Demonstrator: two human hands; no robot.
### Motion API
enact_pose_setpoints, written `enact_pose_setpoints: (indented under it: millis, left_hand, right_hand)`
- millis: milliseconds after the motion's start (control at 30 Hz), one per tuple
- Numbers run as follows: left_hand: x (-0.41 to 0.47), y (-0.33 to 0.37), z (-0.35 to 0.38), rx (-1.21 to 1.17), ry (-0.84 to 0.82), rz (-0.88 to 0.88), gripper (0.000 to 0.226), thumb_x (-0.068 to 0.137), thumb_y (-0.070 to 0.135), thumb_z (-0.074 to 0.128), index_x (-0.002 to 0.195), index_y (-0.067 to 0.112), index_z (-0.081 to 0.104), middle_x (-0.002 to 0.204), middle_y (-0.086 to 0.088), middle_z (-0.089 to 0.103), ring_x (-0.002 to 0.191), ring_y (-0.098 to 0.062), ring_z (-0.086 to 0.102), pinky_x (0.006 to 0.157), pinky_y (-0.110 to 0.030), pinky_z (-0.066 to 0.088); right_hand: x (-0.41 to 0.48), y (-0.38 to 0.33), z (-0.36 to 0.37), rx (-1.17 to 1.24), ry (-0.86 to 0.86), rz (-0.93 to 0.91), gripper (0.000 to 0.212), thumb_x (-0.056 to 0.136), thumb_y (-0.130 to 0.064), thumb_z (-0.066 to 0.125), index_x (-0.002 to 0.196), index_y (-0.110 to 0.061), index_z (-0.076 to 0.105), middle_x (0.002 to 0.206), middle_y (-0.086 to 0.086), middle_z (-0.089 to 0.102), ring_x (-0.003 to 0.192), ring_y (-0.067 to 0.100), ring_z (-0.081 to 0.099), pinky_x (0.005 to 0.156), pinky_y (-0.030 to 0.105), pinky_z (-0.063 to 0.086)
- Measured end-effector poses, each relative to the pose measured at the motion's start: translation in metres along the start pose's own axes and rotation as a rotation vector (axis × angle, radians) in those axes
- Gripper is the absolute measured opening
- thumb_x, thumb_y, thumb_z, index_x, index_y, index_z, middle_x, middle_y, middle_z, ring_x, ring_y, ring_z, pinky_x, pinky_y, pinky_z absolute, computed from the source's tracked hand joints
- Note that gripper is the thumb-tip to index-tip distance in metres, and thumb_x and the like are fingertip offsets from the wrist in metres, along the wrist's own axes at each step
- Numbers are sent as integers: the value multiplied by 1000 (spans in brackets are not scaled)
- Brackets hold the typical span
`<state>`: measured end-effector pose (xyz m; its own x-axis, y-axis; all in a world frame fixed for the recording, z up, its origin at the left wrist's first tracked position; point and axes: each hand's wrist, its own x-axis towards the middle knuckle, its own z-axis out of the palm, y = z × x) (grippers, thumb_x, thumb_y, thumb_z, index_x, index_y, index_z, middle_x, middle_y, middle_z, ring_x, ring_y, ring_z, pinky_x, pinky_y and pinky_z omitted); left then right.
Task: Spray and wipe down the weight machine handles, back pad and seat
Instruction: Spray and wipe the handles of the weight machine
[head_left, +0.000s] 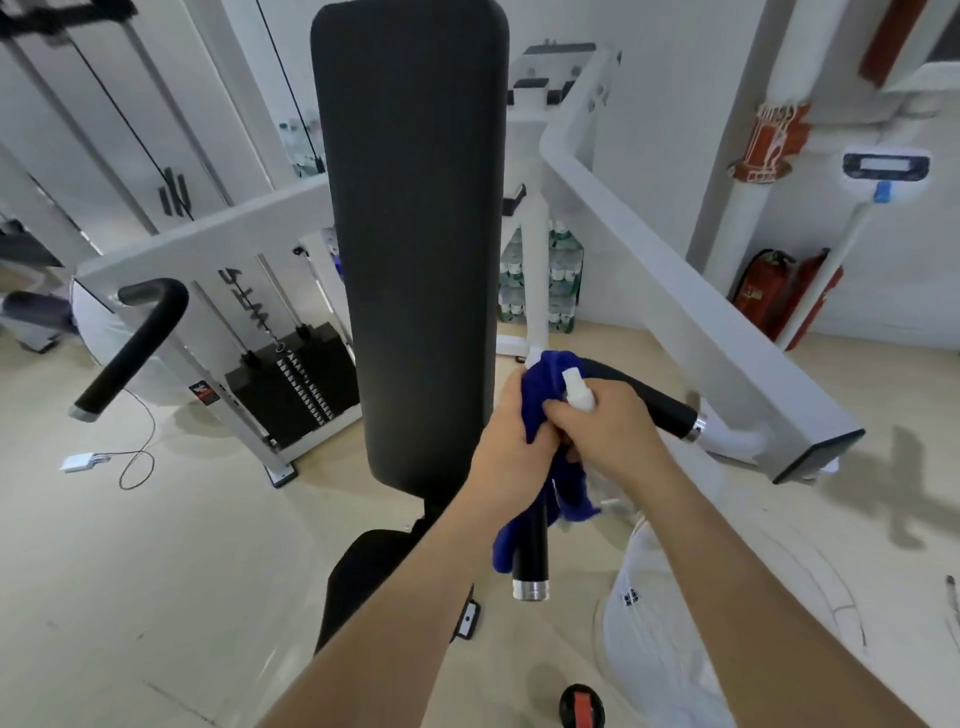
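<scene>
Head cam, looking down over the machine. I see the left hand curled tight round a bunched blue cloth, w/ the cloth wrapped over the bend of the right-side handle, a black bent bar w/ chrome end caps. A loose tail of cloth hangs down alongside the bar's lower leg. The right hand grips a small white spray bottle, nozzle end up and against the cloth. The 2 hands touch each other, just right of the back pad's lower edge. I can't tell whether any finger is on the pump. The back pad is a long black cushion, upright, centre of view. The seat is black too, below the pad's bottom edge and partly hidden behind the left forearm. The left-side handle hangs well apart on the pad's other side, nothing touching it. A weight stack sits behind the pad's lower left. The machine's white arm runs diagonally above the right-side handle. 2 red fire extinguishers stand by the far wall, on the beige floor.
</scene>
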<state>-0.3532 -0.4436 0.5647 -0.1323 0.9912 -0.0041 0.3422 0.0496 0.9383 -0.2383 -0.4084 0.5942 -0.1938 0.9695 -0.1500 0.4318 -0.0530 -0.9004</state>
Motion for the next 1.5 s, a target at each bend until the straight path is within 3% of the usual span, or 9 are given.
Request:
enact_pose_setpoints:
  millis: [300, 433, 700, 833, 933, 1100, 1233, 1333, 1500]
  left_hand:
    - [-20, -29, -30, -43, -255, 49, 45, 97, 24, 49, 138, 33, 32, 99, 9, 68, 85, -6, 66, 78, -25, 54]
    - [-26, -42, -60, -25, -391, -12, 34, 89, 34, 59, 120, 27, 49, 106, 4, 68, 97, -16, 65, 89, -46, 53]
    - [0, -20, -119, -183, -553, 8, 91, 78, 11, 75, 142, 42, 19, 116, -2, 63, 104, -20, 64, 87, -40, 56]
    - [7, -39, -149, -7, -626, 57, 50, 78, 22, 74, 124, 25, 55, 104, -1, 71, 92, -19, 69, 80, -42, 59]
    - [16, -55, -183, 33, -503, 0, 18, 85, 31, 70, 96, 17, 70, 90, -3, 74, 82, -17, 71, 77, -37, 59]
    - [29, -72, -239, 95, -218, -136, 27, 86, 42, 65, 74, 18, 69, 66, -5, 69, 57, -15, 62, 55, -29, 46]
    - [32, -82, -288, 9, 8, -243, 28, 91, 35, 61, 87, 8, 67, 77, -15, 70, 68, -32, 66, 62, -46, 53]
    - [32, -101, -339, 10, 212, -280, 9, 88, 30, 65, 95, 24, 64, 90, -4, 71, 82, -24, 68, 73, -45, 58]
    - [18, -125, -402, 79, 346, -302, 29, 86, 12, 63, 104, 32, 52, 99, 9, 61, 88, -11, 60, 76, -33, 53]
  right_hand:
    - [-26, -22, 9, -53, -68, 163, 10, 88, -11, 67, 79, -9, 64, 60, 10, 63, 56, 25, 60, 59, 36, 52]
    - [-46, -39, 30, -100, 33, 202, 11, 88, -11, 66, 79, -11, 61, 63, 8, 63, 53, 21, 59, 58, 32, 49]
    - [-46, -75, 69, 54, 263, -3, 13, 90, -15, 64, 77, -13, 64, 59, 3, 64, 56, 15, 61, 66, 35, 53]
    - [-28, -87, 91, 174, 188, 20, 14, 90, -24, 65, 78, -16, 65, 63, 7, 66, 63, 23, 64, 69, 38, 56]
    - [-6, -96, 117, 317, 145, 33, 15, 89, -21, 67, 76, -15, 63, 61, 5, 63, 62, 21, 62, 63, 36, 52]
    - [40, -105, 164, 243, 6, -44, 21, 89, -27, 68, 79, -9, 68, 68, 14, 66, 66, 24, 63, 69, 36, 54]
    - [76, -117, 212, 129, 5, -135, 25, 93, -30, 65, 81, -8, 68, 69, 9, 69, 59, 13, 61, 57, 19, 48]
    - [93, -137, 265, 87, -135, -95, 39, 96, -41, 56, 73, -11, 63, 71, 11, 72, 64, 16, 65, 66, 30, 51]
    - [97, -157, 347, 175, -334, -27, 64, 96, -61, 35, 61, -12, 57, 54, 8, 61, 53, 20, 62, 73, 42, 52]
